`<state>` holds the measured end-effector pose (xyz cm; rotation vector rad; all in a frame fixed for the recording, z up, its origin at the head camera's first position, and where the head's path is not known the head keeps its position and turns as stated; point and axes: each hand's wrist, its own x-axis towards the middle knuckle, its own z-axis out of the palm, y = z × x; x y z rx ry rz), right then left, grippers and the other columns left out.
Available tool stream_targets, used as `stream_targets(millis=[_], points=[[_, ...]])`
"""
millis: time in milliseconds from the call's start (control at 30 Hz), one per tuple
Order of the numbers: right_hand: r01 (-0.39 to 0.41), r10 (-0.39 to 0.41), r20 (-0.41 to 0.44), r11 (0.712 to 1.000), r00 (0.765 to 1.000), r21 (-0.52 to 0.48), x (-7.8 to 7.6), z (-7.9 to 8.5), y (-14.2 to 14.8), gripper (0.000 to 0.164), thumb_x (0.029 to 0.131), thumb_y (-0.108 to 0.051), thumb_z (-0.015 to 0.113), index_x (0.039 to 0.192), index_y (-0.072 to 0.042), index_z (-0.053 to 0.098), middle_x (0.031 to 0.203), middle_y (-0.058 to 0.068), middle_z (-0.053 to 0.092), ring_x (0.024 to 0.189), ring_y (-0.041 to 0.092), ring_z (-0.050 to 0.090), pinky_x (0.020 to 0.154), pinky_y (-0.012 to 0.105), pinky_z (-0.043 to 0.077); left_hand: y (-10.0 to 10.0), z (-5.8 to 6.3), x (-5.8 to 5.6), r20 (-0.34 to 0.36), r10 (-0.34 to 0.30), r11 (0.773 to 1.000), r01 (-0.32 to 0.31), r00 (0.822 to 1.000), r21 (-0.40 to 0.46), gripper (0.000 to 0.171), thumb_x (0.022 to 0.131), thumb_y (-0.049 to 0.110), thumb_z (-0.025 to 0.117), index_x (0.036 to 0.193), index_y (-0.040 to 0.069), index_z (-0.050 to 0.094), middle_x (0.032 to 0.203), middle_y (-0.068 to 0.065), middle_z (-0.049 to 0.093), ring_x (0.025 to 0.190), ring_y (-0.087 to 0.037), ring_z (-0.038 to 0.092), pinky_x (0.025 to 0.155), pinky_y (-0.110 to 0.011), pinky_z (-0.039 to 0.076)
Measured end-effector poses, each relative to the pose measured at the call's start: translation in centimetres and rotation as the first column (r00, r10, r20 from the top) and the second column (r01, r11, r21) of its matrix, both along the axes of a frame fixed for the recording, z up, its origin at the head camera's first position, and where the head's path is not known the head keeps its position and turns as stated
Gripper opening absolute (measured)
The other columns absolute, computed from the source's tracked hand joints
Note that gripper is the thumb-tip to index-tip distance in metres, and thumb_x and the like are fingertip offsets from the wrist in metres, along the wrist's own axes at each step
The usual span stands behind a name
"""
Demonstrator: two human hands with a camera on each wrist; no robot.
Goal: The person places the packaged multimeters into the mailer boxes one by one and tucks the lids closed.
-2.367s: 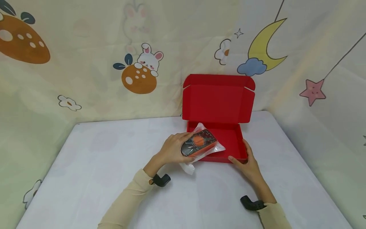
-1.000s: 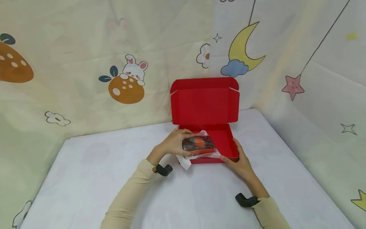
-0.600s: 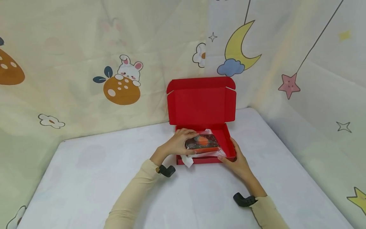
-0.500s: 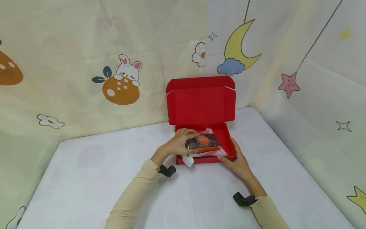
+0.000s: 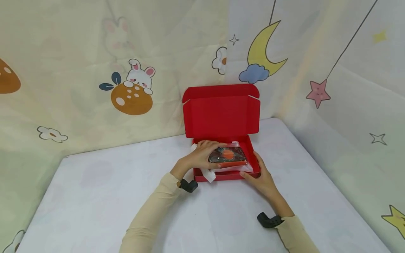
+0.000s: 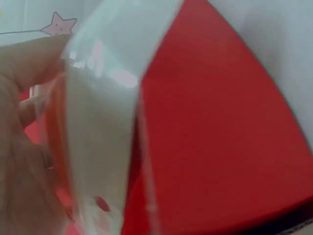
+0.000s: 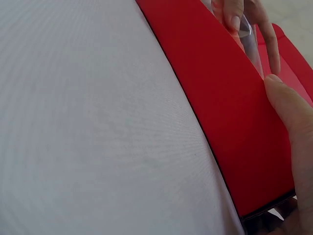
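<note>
An open red cardboard box (image 5: 226, 177) stands on the white table, its lid (image 5: 221, 114) raised at the back. My left hand (image 5: 201, 155) grips the left end of a small dark package (image 5: 228, 155) with an orange circle on top and an orange side, wrapped in a clear plastic bag. The package lies within the box's walls. Loose bag plastic (image 5: 209, 175) hangs over the front wall at the left. In the left wrist view the shiny wrapping (image 6: 100, 127) is beside my fingers. My right hand (image 5: 264, 180) holds the box's front right corner, thumb on the front rim.
The white tabletop (image 5: 104, 196) extends left and in front of the box. Behind it hangs a cream cloth (image 5: 177, 42) with cartoon prints, close to the raised lid. Another cloth wall (image 5: 354, 140) borders the right side. Dark camera mounts sit on both wrists.
My left hand has moved the bagged package down and right into the box, turning it from slanted to nearly level with the front wall. The right hand keeps its hold on the corner.
</note>
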<state>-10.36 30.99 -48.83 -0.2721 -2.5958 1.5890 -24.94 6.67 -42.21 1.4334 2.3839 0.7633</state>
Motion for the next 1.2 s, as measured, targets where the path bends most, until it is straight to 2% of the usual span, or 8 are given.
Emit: stream_targets(millis=[133, 233, 400, 533, 600, 667, 833, 1200], points=[[0.001, -0.001, 0.0, 1.0, 1.0, 0.008, 0.1, 0.2, 0.3, 0.099, 0.084, -0.043, 0.074, 0.157, -0.03, 0.008, 0.161, 0.01, 0.019, 0.144, 0.037, 0.021, 0.099, 0.06, 0.042, 0.5, 0.3, 0.1, 0.016, 0.046, 0.998, -0.045, 0.999, -0.036, 0.083, 0.08, 0.033, 0.079, 0.148, 0.023, 0.034, 0.146, -0.004, 0.042, 0.135, -0.023, 0.032, 0.116, -0.055, 0.01], [0.006, -0.006, -0.001, 1.0, 1.0, 0.019, 0.0, 0.3, 0.5, 0.1, 0.084, -0.043, 0.074, 0.157, -0.03, 0.008, 0.161, 0.011, 0.018, 0.145, 0.038, 0.021, 0.099, 0.06, 0.041, 1.0, 0.6, 0.7, -0.011, 0.136, 0.985, -0.136, 0.991, -0.102, 0.09, 0.078, 0.04, 0.08, 0.151, 0.022, 0.031, 0.148, -0.005, 0.04, 0.137, -0.025, 0.031, 0.116, -0.059, 0.006], [0.012, -0.012, 0.001, 1.0, 1.0, 0.022, -0.1, 0.1, 0.4, 0.099, 0.084, -0.044, 0.073, 0.157, -0.03, 0.008, 0.161, 0.011, 0.019, 0.145, 0.038, 0.021, 0.1, 0.061, 0.04, 1.8, 0.8, 2.0, -0.107, 0.26, 0.944, -0.276, 0.96, -0.183, 0.1, 0.073, 0.052, 0.08, 0.152, 0.014, 0.031, 0.148, -0.012, 0.04, 0.138, -0.031, 0.032, 0.116, -0.06, 0.011], [0.007, -0.007, -0.005, 1.0, 1.0, 0.014, -0.2, 0.0, 0.3, 0.098, 0.084, -0.043, 0.073, 0.157, -0.03, 0.009, 0.161, 0.011, 0.02, 0.145, 0.038, 0.021, 0.1, 0.061, 0.04, 2.2, 0.5, 2.4, -0.156, 0.295, 0.932, -0.32, 0.943, -0.17, 0.097, 0.071, 0.053, 0.081, 0.148, 0.011, 0.037, 0.143, -0.012, 0.044, 0.133, -0.03, 0.037, 0.114, -0.057, 0.02], [0.004, -0.004, -0.011, 1.0, 1.0, 0.012, -0.2, 0.0, 0.2, 0.098, 0.084, -0.043, 0.073, 0.157, -0.03, 0.009, 0.161, 0.01, 0.02, 0.144, 0.037, 0.021, 0.101, 0.061, 0.04, 2.2, 0.3, 2.3, -0.167, 0.285, 0.94, -0.31, 0.944, -0.147, 0.094, 0.071, 0.051, 0.082, 0.144, 0.011, 0.04, 0.139, -0.01, 0.046, 0.128, -0.028, 0.039, 0.11, -0.055, 0.026], [0.002, -0.002, -0.018, 1.0, 1.0, 0.012, -0.1, 0.0, 0.2, 0.098, 0.084, -0.042, 0.074, 0.157, -0.03, 0.01, 0.161, 0.011, 0.021, 0.144, 0.037, 0.022, 0.1, 0.06, 0.04, 2.1, 0.2, 2.2, -0.161, 0.252, 0.955, -0.272, 0.954, -0.118, 0.09, 0.071, 0.048, 0.082, 0.141, 0.009, 0.042, 0.137, -0.009, 0.045, 0.125, -0.026, 0.04, 0.106, -0.052, 0.029], [-0.003, 0.003, -0.029, 1.0, 1.0, 0.01, -0.1, -0.1, 0.3, 0.097, 0.084, -0.04, 0.075, 0.157, -0.029, 0.012, 0.16, 0.011, 0.022, 0.144, 0.037, 0.023, 0.1, 0.061, 0.039, 1.8, -0.1, 1.7, -0.116, 0.137, 0.988, -0.144, 0.984, -0.055, 0.084, 0.074, 0.043, 0.082, 0.139, 0.008, 0.042, 0.137, -0.008, 0.041, 0.127, -0.026, 0.037, 0.107, -0.055, 0.021], [0.008, -0.008, -0.004, 1.0, 1.0, 0.01, 0.1, -0.4, 0.1, 0.098, 0.083, -0.043, 0.074, 0.157, -0.03, 0.011, 0.161, 0.011, 0.021, 0.144, 0.038, 0.022, 0.102, 0.061, 0.038, 1.9, -0.9, -0.2, -0.047, 0.053, 0.999, -0.053, 0.998, 0.0, 0.087, 0.075, 0.041, 0.082, 0.143, 0.004, 0.042, 0.137, -0.008, 0.041, 0.133, -0.024, 0.034, 0.117, -0.056, 0.004]])
